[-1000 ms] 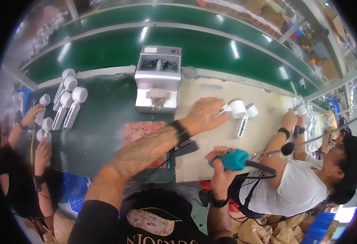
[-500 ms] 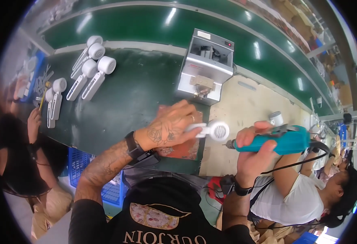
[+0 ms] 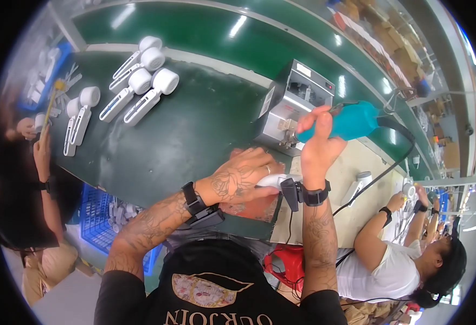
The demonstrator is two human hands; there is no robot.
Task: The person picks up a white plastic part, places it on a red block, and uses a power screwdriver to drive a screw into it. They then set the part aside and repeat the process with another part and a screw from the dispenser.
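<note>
My left hand (image 3: 247,174) is closed around the handle of a white handheld fan (image 3: 273,180), low over a worn reddish mat (image 3: 254,208). The fan's round head is mostly hidden behind my right wrist. In my right hand (image 3: 323,142) is a teal electric screwdriver (image 3: 357,119), its nose at the front of a silver box-shaped screw feeder (image 3: 271,127). My fingers and the tool cover the tip, so I cannot tell whether it touches the feeder. Several more white handheld fans (image 3: 166,81) lie in groups on the green tabletop (image 3: 189,116) to the left.
A black cord trails from the screwdriver over a pale board (image 3: 330,216) with a white part (image 3: 357,187) on it. Co-workers sit at left and right. A blue basket (image 3: 96,227) stands below the table, beside a red stool (image 3: 287,265).
My right hand has carried the electric screwdriver from beside the fan's head up and left to the screw feeder's front. My left hand still holds the fan; the whole view has shifted slightly.
</note>
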